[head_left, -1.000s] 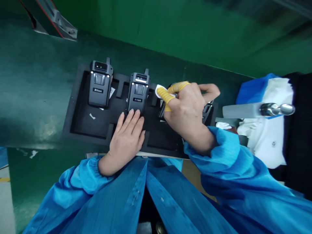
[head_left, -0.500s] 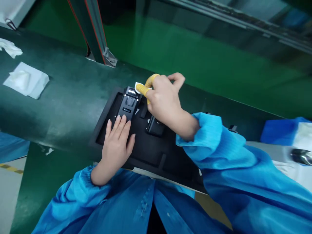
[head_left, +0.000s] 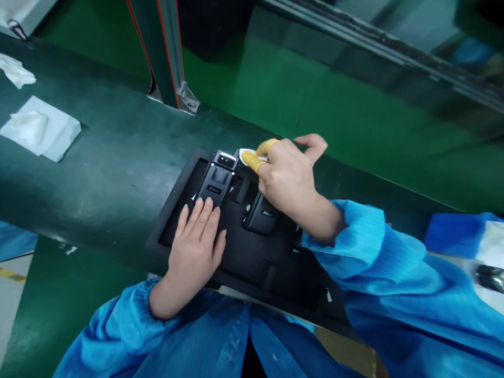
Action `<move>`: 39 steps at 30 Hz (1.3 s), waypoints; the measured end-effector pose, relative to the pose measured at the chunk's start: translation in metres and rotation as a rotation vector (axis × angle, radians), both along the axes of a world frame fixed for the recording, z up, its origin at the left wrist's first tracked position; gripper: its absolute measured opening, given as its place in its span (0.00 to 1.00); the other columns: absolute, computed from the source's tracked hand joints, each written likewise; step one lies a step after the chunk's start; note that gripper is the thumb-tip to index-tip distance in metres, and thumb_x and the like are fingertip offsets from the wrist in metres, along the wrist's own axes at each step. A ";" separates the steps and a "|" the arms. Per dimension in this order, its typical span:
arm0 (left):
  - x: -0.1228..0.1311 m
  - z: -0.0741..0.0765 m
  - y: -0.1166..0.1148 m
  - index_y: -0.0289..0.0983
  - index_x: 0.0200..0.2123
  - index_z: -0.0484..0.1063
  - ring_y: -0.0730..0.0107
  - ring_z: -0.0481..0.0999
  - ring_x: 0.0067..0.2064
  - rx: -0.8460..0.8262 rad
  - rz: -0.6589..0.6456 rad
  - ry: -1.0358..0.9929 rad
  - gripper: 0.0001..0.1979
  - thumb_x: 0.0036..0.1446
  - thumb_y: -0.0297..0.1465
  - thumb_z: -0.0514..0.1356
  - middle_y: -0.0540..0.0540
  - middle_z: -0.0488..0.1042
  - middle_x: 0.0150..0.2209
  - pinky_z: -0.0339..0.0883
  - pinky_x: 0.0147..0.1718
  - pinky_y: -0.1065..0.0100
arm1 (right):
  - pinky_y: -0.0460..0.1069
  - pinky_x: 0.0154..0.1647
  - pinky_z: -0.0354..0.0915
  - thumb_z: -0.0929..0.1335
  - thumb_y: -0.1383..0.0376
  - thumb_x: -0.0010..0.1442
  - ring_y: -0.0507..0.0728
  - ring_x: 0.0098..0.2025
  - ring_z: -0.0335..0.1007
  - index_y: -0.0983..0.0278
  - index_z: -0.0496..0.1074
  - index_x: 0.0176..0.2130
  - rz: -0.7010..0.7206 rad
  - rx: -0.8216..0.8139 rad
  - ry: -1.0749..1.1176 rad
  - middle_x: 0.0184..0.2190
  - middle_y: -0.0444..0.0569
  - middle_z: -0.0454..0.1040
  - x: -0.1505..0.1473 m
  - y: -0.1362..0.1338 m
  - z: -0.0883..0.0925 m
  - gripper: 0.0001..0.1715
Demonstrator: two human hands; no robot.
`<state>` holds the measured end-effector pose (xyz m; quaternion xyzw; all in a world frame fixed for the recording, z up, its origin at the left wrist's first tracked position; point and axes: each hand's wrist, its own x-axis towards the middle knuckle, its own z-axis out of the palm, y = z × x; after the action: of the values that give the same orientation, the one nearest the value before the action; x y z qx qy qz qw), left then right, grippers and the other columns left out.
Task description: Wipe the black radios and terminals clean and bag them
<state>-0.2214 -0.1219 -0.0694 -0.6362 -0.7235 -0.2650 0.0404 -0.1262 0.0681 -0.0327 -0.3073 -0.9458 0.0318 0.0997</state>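
Note:
A black handheld device marked "Riton" lies in a black foam tray. My left hand rests flat over its lower end, fingers stretched out. Yellow finger covers sit on the thumb and a finger of my right hand. Those fingers pinch a small white wipe at the device's upper right corner; whether it touches the device I cannot tell. Under my right hand, a second black device lies in the tray, its upper part hidden by the hand.
White sheets with a crumpled wipe lie on the green table to the left. A metal post stands behind the tray. Off to the right are a blue box and a shiny dark object.
The tray and both hands appear further right and lower as the view shifts. My right hand has moved the wipe slightly rightward from the device's top corner. My left hand stays on the device.

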 end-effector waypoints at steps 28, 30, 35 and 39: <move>-0.001 0.000 0.001 0.28 0.54 0.66 0.50 0.69 0.59 -0.015 -0.009 -0.014 0.19 0.59 0.27 0.58 0.31 0.72 0.54 0.59 0.60 0.49 | 0.60 0.48 0.45 0.53 0.68 0.67 0.55 0.39 0.61 0.62 0.75 0.38 0.006 0.151 -0.022 0.36 0.49 0.71 0.007 0.018 -0.002 0.24; -0.001 0.000 0.001 0.28 0.54 0.66 0.49 0.69 0.59 -0.017 -0.006 -0.015 0.19 0.59 0.27 0.58 0.30 0.72 0.54 0.59 0.60 0.49 | 0.60 0.48 0.45 0.53 0.67 0.67 0.55 0.40 0.61 0.62 0.74 0.39 -0.008 0.146 -0.018 0.38 0.49 0.71 -0.001 0.021 0.005 0.24; -0.001 0.000 -0.001 0.30 0.58 0.63 0.50 0.68 0.60 -0.039 -0.001 -0.031 0.23 0.59 0.27 0.57 0.32 0.71 0.56 0.59 0.60 0.48 | 0.59 0.51 0.44 0.54 0.68 0.67 0.55 0.40 0.61 0.62 0.74 0.37 0.123 0.073 -0.046 0.37 0.47 0.71 -0.038 0.007 0.004 0.22; 0.000 0.000 -0.001 0.31 0.58 0.63 0.50 0.68 0.60 -0.047 0.002 -0.034 0.23 0.59 0.27 0.57 0.33 0.71 0.56 0.58 0.60 0.47 | 0.60 0.53 0.42 0.55 0.70 0.65 0.55 0.40 0.60 0.64 0.74 0.33 0.154 0.059 -0.052 0.35 0.47 0.69 -0.044 0.000 -0.003 0.22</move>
<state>-0.2217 -0.1232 -0.0693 -0.6315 -0.7308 -0.2589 0.0135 -0.1699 0.0677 -0.0353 -0.2315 -0.9694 0.0035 0.0811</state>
